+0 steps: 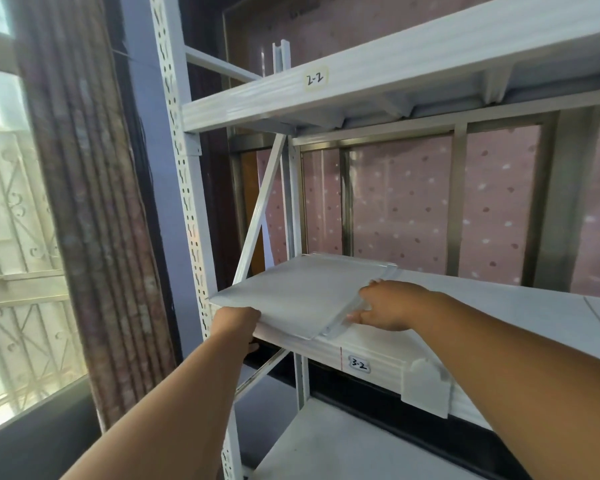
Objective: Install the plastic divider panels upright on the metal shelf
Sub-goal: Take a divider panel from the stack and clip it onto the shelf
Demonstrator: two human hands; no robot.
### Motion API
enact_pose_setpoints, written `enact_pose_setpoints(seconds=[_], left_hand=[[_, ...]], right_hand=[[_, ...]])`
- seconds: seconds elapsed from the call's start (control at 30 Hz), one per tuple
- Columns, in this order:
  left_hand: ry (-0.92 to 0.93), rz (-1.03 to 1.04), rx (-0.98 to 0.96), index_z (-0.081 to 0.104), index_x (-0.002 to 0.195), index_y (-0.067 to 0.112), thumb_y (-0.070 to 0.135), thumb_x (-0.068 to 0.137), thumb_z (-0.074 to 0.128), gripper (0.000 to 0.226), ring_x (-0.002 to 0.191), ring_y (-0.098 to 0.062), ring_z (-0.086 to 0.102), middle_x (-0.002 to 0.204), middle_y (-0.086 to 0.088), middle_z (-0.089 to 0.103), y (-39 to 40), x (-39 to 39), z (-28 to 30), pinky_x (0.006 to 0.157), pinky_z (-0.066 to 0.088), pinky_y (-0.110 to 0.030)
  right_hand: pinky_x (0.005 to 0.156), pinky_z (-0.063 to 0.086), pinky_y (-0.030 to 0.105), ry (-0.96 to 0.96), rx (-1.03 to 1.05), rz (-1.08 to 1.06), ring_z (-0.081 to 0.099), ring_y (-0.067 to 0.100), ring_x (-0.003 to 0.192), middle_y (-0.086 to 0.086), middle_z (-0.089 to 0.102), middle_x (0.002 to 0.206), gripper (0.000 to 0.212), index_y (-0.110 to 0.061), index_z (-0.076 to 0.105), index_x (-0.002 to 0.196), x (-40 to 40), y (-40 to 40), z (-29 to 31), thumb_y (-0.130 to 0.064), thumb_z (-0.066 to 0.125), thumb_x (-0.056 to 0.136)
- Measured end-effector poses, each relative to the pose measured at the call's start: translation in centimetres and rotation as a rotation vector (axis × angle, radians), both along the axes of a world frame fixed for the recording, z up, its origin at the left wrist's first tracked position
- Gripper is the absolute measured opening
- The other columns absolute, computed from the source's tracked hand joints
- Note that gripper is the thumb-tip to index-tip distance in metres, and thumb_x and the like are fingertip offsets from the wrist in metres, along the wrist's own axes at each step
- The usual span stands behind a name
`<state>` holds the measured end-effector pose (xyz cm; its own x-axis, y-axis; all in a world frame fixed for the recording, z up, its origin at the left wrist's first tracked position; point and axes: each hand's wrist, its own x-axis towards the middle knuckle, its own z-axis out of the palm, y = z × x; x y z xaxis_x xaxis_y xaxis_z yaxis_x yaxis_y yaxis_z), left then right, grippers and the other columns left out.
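Observation:
A translucent plastic divider panel (pixel 291 299) lies flat at the left end of the white metal shelf (pixel 482 317) labelled 3-2. My left hand (pixel 238 323) grips the panel's near left edge, with fingers curled under the shelf lip. My right hand (pixel 388 304) holds the clear rail along the panel's right edge, thumb near the front corner. Another divider piece (pixel 280 55) stands upright on the upper shelf (pixel 378 81) labelled 2-2.
A perforated white upright post (pixel 184 188) and a diagonal brace (pixel 260 209) bound the shelf on the left. A brown curtain (pixel 87 209) and a window (pixel 11 237) are further left. A lower shelf (pixel 343 448) is below. A plastic label holder (pixel 426 389) hangs on the shelf's front edge.

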<state>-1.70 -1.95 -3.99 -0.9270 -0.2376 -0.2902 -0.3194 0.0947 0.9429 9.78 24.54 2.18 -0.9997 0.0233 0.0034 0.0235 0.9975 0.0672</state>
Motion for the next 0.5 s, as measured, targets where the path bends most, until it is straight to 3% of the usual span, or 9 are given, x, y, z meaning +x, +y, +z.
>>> enact_pose_setpoints(seconds=[0.07, 0.13, 0.3, 0.37, 0.43, 0.5], left_hand=[[0.019, 0.022, 0.084, 0.06, 0.097, 0.009, 0.007, 0.09, 0.076, 0.018, 0.094, -0.034, 0.068, 0.101, -0.017, 0.063, -0.7, 0.7, 0.2, 0.054, 0.058, -0.04], [0.076, 0.037, 0.268, 0.062, 0.101, 0.007, -0.003, 0.092, 0.071, 0.015, 0.094, -0.033, 0.07, 0.103, -0.018, 0.065, -1.0, 1.6, 0.6, 0.057, 0.061, -0.042], [0.299, -0.091, 0.703, 0.071, 0.112, 0.012, -0.005, 0.098, 0.062, 0.024, 0.095, -0.042, 0.08, 0.112, -0.023, 0.075, -0.3, 5.5, 3.8, 0.062, 0.068, -0.049], [0.412, -0.22, 0.77, 0.071, 0.127, 0.023, -0.003, 0.1, 0.059, 0.039, 0.097, -0.043, 0.081, 0.119, -0.023, 0.077, 0.5, 7.3, 5.4, 0.071, 0.068, -0.052], [0.492, -0.327, 0.78, 0.06, 0.146, 0.032, -0.002, 0.102, 0.055, 0.056, 0.106, -0.044, 0.078, 0.13, -0.023, 0.073, 1.6, 9.0, 6.8, 0.077, 0.068, -0.054], [0.54, -0.407, 0.783, 0.05, 0.155, 0.037, -0.002, 0.104, 0.052, 0.064, 0.112, -0.044, 0.076, 0.138, -0.021, 0.069, 2.8, 10.6, 8.1, 0.072, 0.067, -0.05]], right_hand=[[0.105, 0.044, 0.045, 0.008, -0.016, 0.014, 0.047, 0.029, 0.136, 0.01, 0.044, 0.156, 0.078, -0.018, 0.044, 0.147, 0.2, -0.4, 0.3, -0.074, 0.04, 0.093], [0.108, 0.042, 0.044, 0.029, -0.077, 0.035, 0.047, 0.029, 0.136, 0.009, 0.044, 0.156, 0.08, -0.017, 0.041, 0.151, 0.3, -0.9, 0.8, -0.072, 0.042, 0.094], [0.116, 0.032, 0.039, 0.148, -0.494, 0.123, 0.036, 0.025, 0.147, 0.0, 0.031, 0.166, 0.092, -0.024, 0.028, 0.16, 0.8, -3.1, 2.0, -0.076, 0.051, 0.088], [0.116, 0.03, 0.041, 0.181, -0.674, 0.181, 0.033, 0.025, 0.149, -0.003, 0.027, 0.167, 0.094, -0.034, 0.026, 0.159, 1.2, -4.3, 2.8, -0.078, 0.057, 0.082], [0.12, 0.027, 0.044, 0.196, -0.743, 0.266, 0.027, 0.025, 0.151, -0.005, 0.022, 0.169, 0.09, -0.044, 0.024, 0.158, 1.5, -5.2, 3.6, -0.075, 0.061, 0.082], [0.123, 0.025, 0.046, 0.168, -0.785, 0.331, 0.025, 0.025, 0.152, -0.005, 0.022, 0.169, 0.082, -0.048, 0.025, 0.156, 1.7, -5.8, 4.1, -0.066, 0.064, 0.086]])
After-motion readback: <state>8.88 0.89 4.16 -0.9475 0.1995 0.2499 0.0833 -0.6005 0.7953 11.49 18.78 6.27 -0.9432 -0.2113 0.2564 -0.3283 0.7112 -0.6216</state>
